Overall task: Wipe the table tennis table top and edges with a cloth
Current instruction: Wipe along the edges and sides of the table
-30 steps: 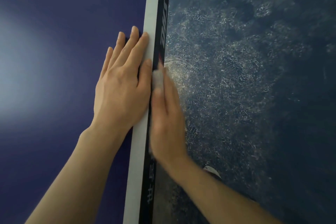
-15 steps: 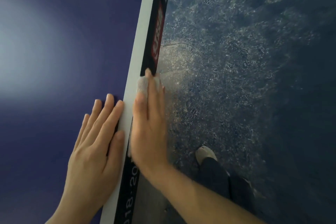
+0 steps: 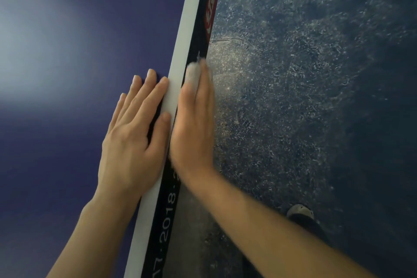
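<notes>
dark speckled floor (image 3: 316,97) fills the right half of the view, and the blue tabletop (image 3: 67,119) fills the left half, with a soft patch of light on it at the far left. between them runs the white line (image 3: 180,52) along the border of the tabletop, and next to it the black side edge (image 3: 168,207) with white numbers and a red logo, going from the bottom centre up to the top right. the left hand (image 3: 133,142) lies flat on the blue surface just beside the white line, its fingers straight and a little spread, and it holds nothing; i think it only supports the person. the right hand (image 3: 191,124) is against the black side edge, fingers straight and pressed together, and they push a small pale cloth (image 3: 193,72) onto the edge; only the part of the cloth at the fingertips shows, the rest is hidden under the hand. this hand is a little blurred, so i judge the wiping stroke along the edge is going on. how much of the top is already wiped i cannot tell, because no clear marks show on it. long parts of the edge, above and below the hand, seem to remain. at the bottom right one shoe (image 3: 300,211) of the person stands on the floor.
</notes>
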